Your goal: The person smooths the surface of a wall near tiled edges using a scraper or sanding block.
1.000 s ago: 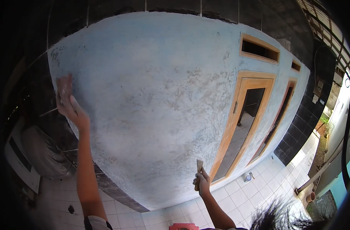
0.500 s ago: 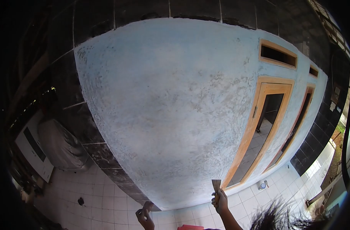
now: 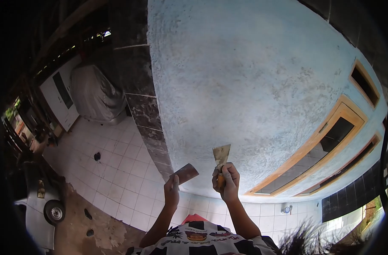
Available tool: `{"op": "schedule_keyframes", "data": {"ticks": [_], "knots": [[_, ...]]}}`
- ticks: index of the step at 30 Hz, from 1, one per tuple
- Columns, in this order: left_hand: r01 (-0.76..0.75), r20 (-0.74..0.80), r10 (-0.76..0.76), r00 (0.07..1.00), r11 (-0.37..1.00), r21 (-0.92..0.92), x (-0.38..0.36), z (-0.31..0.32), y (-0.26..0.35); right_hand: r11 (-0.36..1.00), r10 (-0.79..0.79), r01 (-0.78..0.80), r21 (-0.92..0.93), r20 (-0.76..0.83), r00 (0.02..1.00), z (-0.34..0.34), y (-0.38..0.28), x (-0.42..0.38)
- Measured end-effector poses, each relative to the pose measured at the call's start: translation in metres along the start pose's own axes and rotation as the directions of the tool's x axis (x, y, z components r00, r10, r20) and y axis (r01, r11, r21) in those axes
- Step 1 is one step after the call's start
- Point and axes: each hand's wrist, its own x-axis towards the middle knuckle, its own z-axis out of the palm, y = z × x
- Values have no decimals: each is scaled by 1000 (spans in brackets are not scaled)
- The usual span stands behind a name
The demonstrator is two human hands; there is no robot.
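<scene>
A reddish-brown, slightly curved piece of sandpaper (image 3: 187,173) is pinched at its lower left end by my left hand (image 3: 172,194), thumb on its face. Closed round an orange handle, my right hand (image 3: 229,182) holds a putty knife (image 3: 221,154) upright, its flat, stained blade pointing up. Both hands are raised in front of the light blue wall (image 3: 228,85), whose paint looks mottled with rough grey patches. The blade and the sandpaper overlap the lower wall in this view.
Black tiles (image 3: 136,70) border the wall at its left corner. A wood-framed door (image 3: 283,155) stands to the right, with a small paint can (image 3: 286,209) on the white tiled floor (image 3: 130,170). Behind on the left are a covered vehicle (image 3: 94,93) and a car (image 3: 43,212).
The view has tilted down and turned left, bringing my shirt and the car into sight. Both hands have come up higher in view, and the sandpaper now shows its broad face.
</scene>
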Motion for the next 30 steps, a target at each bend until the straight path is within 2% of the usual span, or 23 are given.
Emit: {"op": "schedule_keyframes", "data": {"ticks": [4,6,10,12,13,14,15,16,17,19,20,21,22,23,24,25,26,28,30], "knots": [[-106,69,104,992,994,29,-7,15,8,990,137,-139,38,57,989,3,22,-3],[-108,58,107,993,994,17,-9,23,13,990,137,-138,37,11,990,6,30,-4],[-74,98,74,992,997,-3,-12,25,15,983,180,-181,21,27,983,7,34,-3],[-65,120,65,991,998,-5,-11,25,18,960,74,-88,-266,-64,995,10,36,-3],[-64,146,64,987,998,-7,-11,25,21,949,-124,94,-303,-83,989,12,46,-3],[-57,144,57,988,998,-2,-10,28,26,950,-117,86,-299,-87,989,14,48,-2],[-89,154,101,983,993,-83,-9,32,33,713,-350,310,-629,63,935,20,44,2],[-118,160,145,976,979,-165,-10,36,37,322,-486,474,-820,286,826,25,42,2],[-112,158,138,978,980,-162,-11,39,40,352,-410,412,-840,258,875,31,45,-5],[-30,216,98,972,954,-298,-14,42,42,307,-338,440,-844,335,879,40,51,-12],[-27,216,94,972,954,-298,-13,39,42,268,-300,456,-849,376,877,43,55,-17],[106,245,-27,969,944,-314,-12,35,41,330,-251,428,-842,359,899,43,62,-22],[235,276,-146,950,915,-327,-11,33,40,328,-251,428,-842,360,899,44,68,-26],[258,222,-178,959,875,-409,-11,33,39,376,-266,426,-823,344,900,45,73,-28],[254,221,-175,960,875,-412,-11,29,40,424,-283,425,-800,329,901,47,75,-30],[330,219,-256,942,830,-450,-12,24,43,491,-217,374,-787,305,927,48,73,-35],[402,222,-335,916,776,-487,-12,18,43,490,-219,376,-787,306,926,50,70,-37],[399,234,-325,916,799,-449,-10,-1,8,419,-317,457,-785,345,883,49,65,-39],[394,247,-315,916,821,-414,-8,-7,1,314,-427,408,-857,256,867,36,67,-35]]}}
